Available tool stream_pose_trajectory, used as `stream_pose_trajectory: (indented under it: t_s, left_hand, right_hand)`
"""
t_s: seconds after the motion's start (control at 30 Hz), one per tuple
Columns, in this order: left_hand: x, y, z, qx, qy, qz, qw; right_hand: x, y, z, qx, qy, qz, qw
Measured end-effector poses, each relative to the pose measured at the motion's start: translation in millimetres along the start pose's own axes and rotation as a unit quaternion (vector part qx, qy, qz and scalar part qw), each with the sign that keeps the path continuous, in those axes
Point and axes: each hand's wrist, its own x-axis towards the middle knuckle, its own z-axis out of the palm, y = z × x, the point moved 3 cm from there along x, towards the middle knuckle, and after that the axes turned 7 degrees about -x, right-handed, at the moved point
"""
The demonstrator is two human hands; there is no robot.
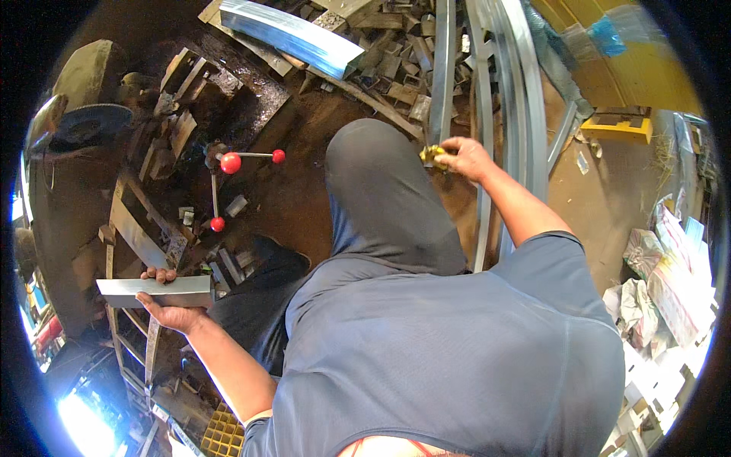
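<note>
My left hand (171,311) is closed around a short grey piece of rectangular metal tube (156,292), its thumb on the near side and its fingertips over the far edge. My right hand (464,158) reaches forward past my bent knee. Its fingers pinch a small yellow-and-dark object (434,155), whose kind is too small to make out. Just beside that hand run long grey metal bars (487,91), lying lengthwise on the right.
At the left, a machine's spoked handle (231,163) carries red ball knobs. Ahead lie a wide shiny metal profile (293,34) and a heap of metal offcuts (396,72). A yellow bracket-like part (620,128) is at the right, with white sacks (674,282) nearer me.
</note>
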Motion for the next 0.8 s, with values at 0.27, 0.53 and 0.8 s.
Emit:
stream_pose_trajectory:
  t_s: [0.27,0.53,0.8]
  left_hand:
    - [-40,13,63,-0.044,-0.169,-0.027,0.984]
    - [-80,2,189,-0.038,-0.31,-0.036,0.949]
    - [-88,-2,232,-0.032,-0.436,-0.085,0.895]
  right_hand:
    - [-46,-130,-121,0.278,0.071,-0.208,0.935]
    - [-89,-242,-144,0.259,-0.049,-0.268,0.927]
    - [-113,-355,-114,0.073,-0.219,-0.311,0.922]
